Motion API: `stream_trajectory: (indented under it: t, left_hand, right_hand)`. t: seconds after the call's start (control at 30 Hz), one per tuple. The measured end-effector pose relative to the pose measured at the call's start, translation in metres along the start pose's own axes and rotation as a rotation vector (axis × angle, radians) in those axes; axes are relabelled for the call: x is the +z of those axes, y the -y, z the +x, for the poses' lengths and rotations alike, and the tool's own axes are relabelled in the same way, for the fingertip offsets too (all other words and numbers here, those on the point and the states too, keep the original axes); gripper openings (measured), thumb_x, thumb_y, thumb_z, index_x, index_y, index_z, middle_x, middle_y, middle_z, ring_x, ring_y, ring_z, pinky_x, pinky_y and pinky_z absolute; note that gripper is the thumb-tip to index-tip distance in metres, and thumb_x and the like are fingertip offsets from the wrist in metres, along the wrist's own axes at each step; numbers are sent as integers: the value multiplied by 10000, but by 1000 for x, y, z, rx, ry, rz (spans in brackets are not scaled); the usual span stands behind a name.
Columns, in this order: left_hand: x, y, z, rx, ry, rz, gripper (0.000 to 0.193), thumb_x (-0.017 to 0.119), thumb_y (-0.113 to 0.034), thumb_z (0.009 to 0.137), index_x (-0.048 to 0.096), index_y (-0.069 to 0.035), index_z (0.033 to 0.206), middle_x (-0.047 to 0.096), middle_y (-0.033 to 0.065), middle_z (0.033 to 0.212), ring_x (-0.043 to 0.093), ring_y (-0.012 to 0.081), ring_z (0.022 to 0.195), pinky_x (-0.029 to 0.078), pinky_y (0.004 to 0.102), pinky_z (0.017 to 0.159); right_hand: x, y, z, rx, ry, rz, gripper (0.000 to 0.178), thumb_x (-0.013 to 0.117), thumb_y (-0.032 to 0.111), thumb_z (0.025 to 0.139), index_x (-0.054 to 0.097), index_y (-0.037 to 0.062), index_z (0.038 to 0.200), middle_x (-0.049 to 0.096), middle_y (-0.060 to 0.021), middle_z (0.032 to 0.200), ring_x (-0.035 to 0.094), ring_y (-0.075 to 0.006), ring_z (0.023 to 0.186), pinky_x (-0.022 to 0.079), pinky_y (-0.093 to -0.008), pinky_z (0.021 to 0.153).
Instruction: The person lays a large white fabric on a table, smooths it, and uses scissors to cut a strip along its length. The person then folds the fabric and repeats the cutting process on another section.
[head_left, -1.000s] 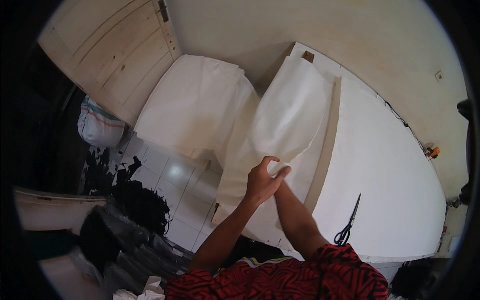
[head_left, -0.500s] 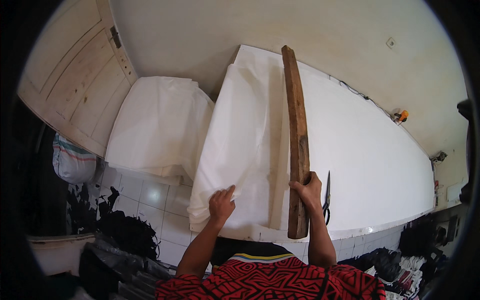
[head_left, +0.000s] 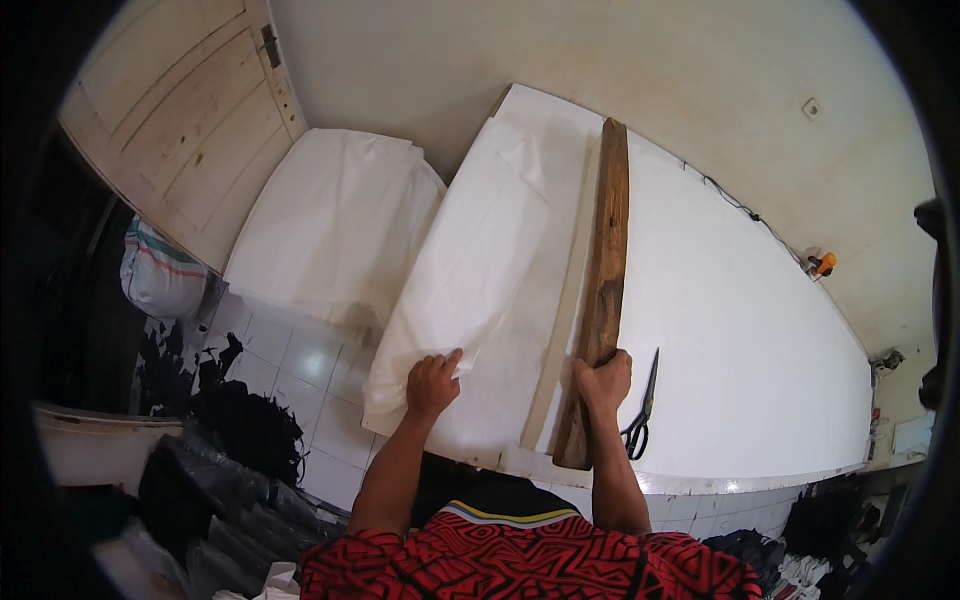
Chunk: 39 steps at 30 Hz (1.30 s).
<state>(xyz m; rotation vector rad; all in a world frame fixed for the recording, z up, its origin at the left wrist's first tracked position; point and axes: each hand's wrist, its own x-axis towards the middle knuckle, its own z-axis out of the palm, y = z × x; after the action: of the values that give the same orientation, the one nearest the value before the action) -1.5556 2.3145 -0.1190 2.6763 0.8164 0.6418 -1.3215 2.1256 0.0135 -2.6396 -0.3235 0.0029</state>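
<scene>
A long, rough wooden beam (head_left: 608,240) runs from near to far across the white-topped table, just right of a thin white cloth (head_left: 480,270). My right hand (head_left: 605,382) is closed round the beam close to its near end, thumb on the left side. Over the cloth's near left part, my left hand (head_left: 433,383) has its fingers curled onto the material, pinching a fold; the fingertips are partly hidden. Black-handled scissors (head_left: 641,415) lie on the table right of my right hand, blades pointing away.
White cloth (head_left: 330,220) is heaped left of the table, beside a wooden door (head_left: 185,130). Black scraps (head_left: 245,425) and a white sack (head_left: 165,270) sit on the tiled floor. A cable (head_left: 735,200) and an orange object (head_left: 823,264) lie along the wall-side table edge.
The beam's far end has come down and swung right, so it now appears to lie on the table. My right hand keeps its hold; the left stays on the cloth. The view has shifted slightly.
</scene>
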Motion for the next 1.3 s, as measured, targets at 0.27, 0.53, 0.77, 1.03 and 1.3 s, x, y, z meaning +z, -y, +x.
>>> stream_trajectory:
  t: [0.27,0.53,0.77,1.03,1.3]
  left_hand:
    - [5,0,-3,1,-79,-13,557,780,-122,740,747,-162,1295,666,50,893,680,264,889,570,429,801]
    - [10,1,-10,-43,-68,-37,492,799,-177,766,733,-135,1252,730,62,990,709,264,983,578,418,880]
    - [12,-2,-13,-87,-105,-53,389,729,-147,799,736,-149,1187,731,59,967,717,275,987,579,443,881]
    - [24,1,-14,-166,-17,-121,262,675,-183,879,753,-162,1128,738,61,994,697,279,1066,545,462,958]
    - [34,-4,-16,-262,-56,-206,270,658,-133,892,767,-147,1138,755,79,1031,694,286,1080,533,444,994]
  right_hand:
    - [-15,-1,10,43,66,372,607,867,296,688,698,-106,1110,768,-228,1002,738,-333,856,596,-436,806]
    - [-2,-5,-9,-62,21,-89,690,851,336,664,591,-114,1118,663,-296,1121,680,-471,1061,555,-542,961]
    - [15,7,-13,-87,54,-213,742,811,406,687,584,-126,1151,652,-300,1173,686,-475,1063,565,-551,955]
    - [25,-1,5,-115,72,-215,847,820,520,756,586,-163,1200,675,-320,1199,693,-490,1094,571,-549,983]
    - [27,-3,10,-157,112,-214,858,815,508,801,600,-215,1209,705,-353,1196,709,-505,1085,580,-552,961]
